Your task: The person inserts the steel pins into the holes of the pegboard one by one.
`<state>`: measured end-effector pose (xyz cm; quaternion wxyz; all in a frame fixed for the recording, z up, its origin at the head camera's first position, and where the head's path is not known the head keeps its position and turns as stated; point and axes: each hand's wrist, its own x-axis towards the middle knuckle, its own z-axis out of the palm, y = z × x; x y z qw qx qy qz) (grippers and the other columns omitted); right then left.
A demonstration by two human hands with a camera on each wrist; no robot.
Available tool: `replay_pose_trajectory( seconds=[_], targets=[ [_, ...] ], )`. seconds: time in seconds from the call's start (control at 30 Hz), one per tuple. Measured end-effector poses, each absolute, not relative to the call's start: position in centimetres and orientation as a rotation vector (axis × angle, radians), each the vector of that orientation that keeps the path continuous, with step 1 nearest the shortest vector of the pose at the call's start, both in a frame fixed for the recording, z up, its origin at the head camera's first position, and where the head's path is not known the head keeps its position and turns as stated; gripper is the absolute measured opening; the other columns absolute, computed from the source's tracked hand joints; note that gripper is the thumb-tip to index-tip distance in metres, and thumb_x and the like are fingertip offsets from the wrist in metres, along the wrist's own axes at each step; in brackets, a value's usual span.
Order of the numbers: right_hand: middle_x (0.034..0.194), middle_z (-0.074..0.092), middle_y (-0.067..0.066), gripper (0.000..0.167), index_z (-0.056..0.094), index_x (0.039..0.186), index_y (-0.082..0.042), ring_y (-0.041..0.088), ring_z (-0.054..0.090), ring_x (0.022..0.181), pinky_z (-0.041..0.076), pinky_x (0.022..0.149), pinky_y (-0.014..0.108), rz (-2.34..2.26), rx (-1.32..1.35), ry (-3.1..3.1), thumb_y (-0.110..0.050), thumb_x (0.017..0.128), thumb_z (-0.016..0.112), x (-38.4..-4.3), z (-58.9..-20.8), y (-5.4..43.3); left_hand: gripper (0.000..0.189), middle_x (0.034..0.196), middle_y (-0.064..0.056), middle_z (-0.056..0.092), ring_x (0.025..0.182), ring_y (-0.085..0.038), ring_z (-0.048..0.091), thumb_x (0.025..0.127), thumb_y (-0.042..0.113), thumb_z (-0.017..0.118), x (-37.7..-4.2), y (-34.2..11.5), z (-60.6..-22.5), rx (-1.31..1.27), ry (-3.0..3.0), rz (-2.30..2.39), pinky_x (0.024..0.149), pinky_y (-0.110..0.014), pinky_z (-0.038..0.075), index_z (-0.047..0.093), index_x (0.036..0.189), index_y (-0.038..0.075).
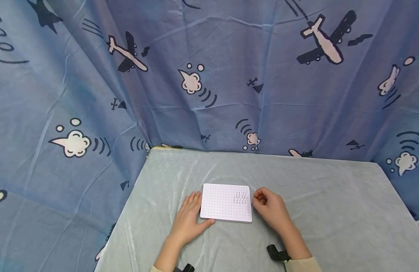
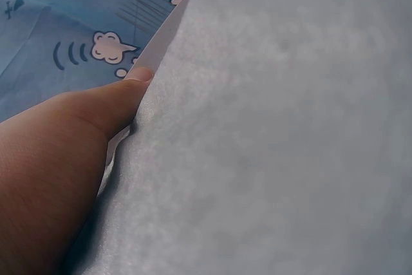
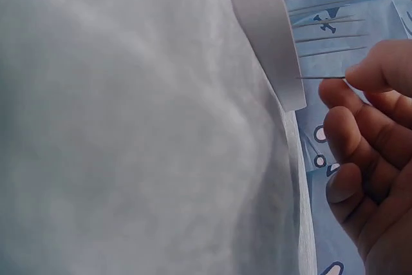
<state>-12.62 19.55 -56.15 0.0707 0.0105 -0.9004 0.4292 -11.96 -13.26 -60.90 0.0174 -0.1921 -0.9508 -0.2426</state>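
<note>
A white pegboard (image 1: 216, 204) with a grid of small holes lies flat on the cloth. Several thin metal pins (image 1: 241, 197) stand upright in its right part; they also show in profile in the right wrist view (image 3: 331, 37). Just beyond the board's right edge, my right hand (image 1: 272, 209) pinches one thin pin (image 3: 318, 78) between thumb and forefinger, the other fingers curled loosely. My left hand (image 1: 189, 223) lies along the board's left side with fingers straight, its thumb (image 2: 138, 78) against the near edge.
A pale grey-green cloth (image 1: 331, 211) covers the table. Behind and to the left hangs a blue curtain (image 1: 223, 94) printed with planes and clouds. A black wrist camera (image 1: 277, 253) sits at the right wrist.
</note>
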Motion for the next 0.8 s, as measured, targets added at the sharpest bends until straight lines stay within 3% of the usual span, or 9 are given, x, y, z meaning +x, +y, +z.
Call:
replay_pose_trajectory(
  seconds=[0.8],
  targets=[
    [0.080, 0.063, -0.002, 0.013, 0.070, 0.097, -0.011, 0.015, 0.056, 0.072, 0.047, 0.061, 0.024, 1.308, 0.105, -2.697, -0.003, 0.093, 0.078, -12.80, -56.18, 18.67, 0.109, 0.174, -0.014, 0.036, 0.166, -0.025, 0.024, 0.093, 0.075, 0.071, -12.11, -13.39, -60.88, -0.605, -2.956, -0.739, 0.138, -0.038, 0.012, 0.040, 0.168, 0.002]
  ],
)
